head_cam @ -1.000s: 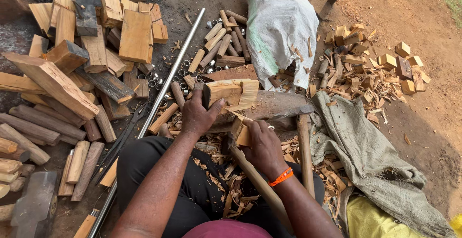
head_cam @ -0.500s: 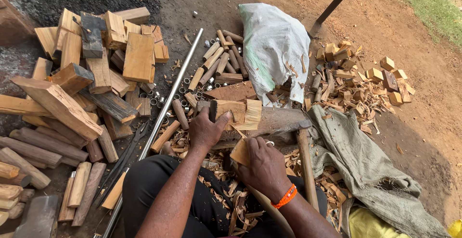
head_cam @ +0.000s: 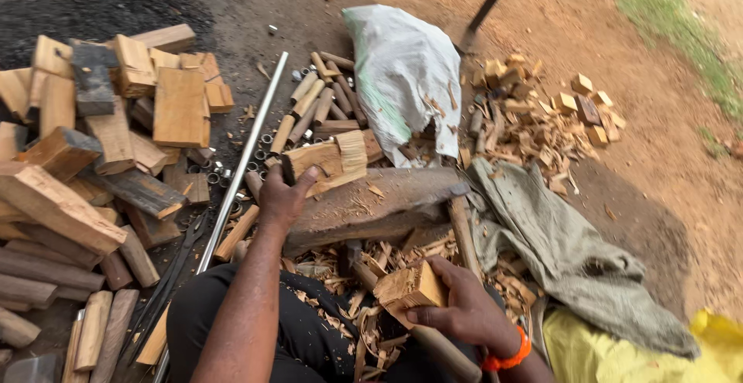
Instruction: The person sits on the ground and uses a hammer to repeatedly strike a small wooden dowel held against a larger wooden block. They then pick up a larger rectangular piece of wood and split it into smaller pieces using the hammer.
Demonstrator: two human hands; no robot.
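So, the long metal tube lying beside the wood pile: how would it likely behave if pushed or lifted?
The metal tube looks round and smooth, so a sideways push would probably roll it, though scrap wood alongside may stop it. It looks straight and rigid, so likely no sag. Being long and thin, it would probably tip if lifted off-centre.

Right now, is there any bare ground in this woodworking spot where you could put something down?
Yes. Bare dirt lies beyond the white sack at the top, and to the right of the grey-green cloth below the scattered offcuts. It is crowded elsewhere: stacked wood blocks fill the left, shavings cover the ground around the right hand, and the left hand is on a block on the chopping log.
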